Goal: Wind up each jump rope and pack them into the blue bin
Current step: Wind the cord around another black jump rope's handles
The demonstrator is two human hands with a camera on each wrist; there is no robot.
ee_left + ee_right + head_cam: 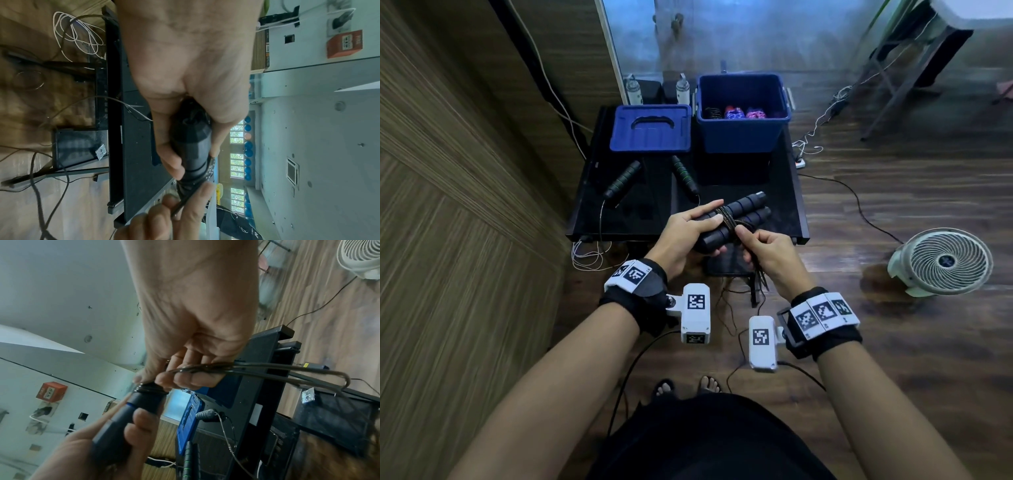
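My left hand [690, 229] grips two black jump rope handles with blue rings [743, 214] held side by side over the black table's front edge [619, 236]; the same handles [193, 146] fill the left wrist view. A dark cord [727, 219] is wound around their middle. My right hand [763, 253] pinches the bundled loose cord [267, 369] just below the wraps, and its loops hang down past the palm. The blue bin [743, 137] stands at the table's back right with several wound ropes [736, 112] inside.
The bin's blue lid [650, 128] lies flat left of the bin. A second rope with green-ringed black handles [681, 173] lies unwound on the table. Two spray bottles [633, 89] stand behind the lid. A white fan [941, 262] and loose cables sit on the wooden floor.
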